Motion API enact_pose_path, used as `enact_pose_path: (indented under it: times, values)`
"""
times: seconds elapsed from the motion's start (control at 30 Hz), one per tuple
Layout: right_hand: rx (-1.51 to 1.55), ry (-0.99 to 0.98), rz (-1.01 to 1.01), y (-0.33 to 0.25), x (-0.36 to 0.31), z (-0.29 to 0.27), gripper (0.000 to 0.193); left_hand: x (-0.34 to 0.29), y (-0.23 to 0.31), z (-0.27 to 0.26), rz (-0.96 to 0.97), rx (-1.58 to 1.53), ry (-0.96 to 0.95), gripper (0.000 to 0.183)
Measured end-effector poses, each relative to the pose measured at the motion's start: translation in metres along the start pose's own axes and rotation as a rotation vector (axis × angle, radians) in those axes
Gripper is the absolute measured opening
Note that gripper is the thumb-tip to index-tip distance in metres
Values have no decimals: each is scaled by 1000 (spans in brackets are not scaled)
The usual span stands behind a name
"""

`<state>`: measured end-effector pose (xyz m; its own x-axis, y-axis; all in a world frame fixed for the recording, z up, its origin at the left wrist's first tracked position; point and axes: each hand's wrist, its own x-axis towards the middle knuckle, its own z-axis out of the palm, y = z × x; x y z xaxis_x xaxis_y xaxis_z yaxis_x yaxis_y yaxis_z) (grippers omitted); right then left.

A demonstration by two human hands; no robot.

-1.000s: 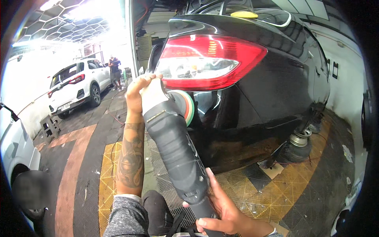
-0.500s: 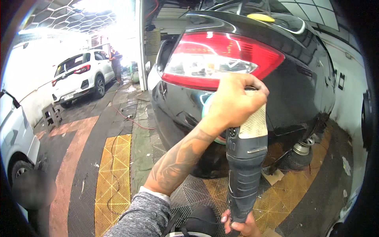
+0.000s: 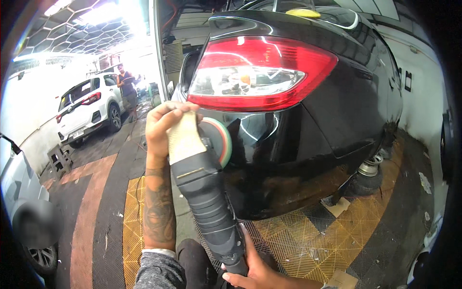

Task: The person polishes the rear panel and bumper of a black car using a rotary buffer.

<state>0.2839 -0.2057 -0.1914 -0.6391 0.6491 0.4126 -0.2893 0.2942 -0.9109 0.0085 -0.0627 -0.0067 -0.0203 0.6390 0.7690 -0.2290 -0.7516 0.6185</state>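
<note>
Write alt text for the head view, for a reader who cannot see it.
Both hands hold a polishing machine against a black car below its red tail light: left hand on the head, right hand on the rear handle. A white car stands behind.

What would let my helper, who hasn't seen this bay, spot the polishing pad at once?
Find the black car and its red tail light. Just below the light's left end, the polisher held in both hands meets the bumper. The pad is the round disc at its head, rimmed green and red.
</note>
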Motion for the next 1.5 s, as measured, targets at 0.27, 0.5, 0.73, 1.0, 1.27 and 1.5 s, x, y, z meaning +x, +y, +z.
enact_pose_path:
  times: [0.27, 0.5, 0.73, 1.0, 1.27, 1.5]
  values:
    - [-85, 49, 36, -9, -23, -17, 113, 2, -5, 41, 51, -107, -84, 17]
    - [146, 263, 134, 12, -66, -63, 78, 13, -15, 145, 223, 445, -239, 28]
    - [489, 244, 98, 68, -91, -102, 37, 27, -55, 225, 306, 412, -321, 23]
    - [358, 127, 216, 116, -104, -75, 63, 0, -32, 184, 304, 411, -441, 25]
    - [-188, 22, 445, 68, -58, -29, 53, -4, -10, 91, 97, 187, -365, 25]
    - [-9, 109, 138, 22, -4, 3, 116, -9, -18, 1, 57, -182, -149, 23]
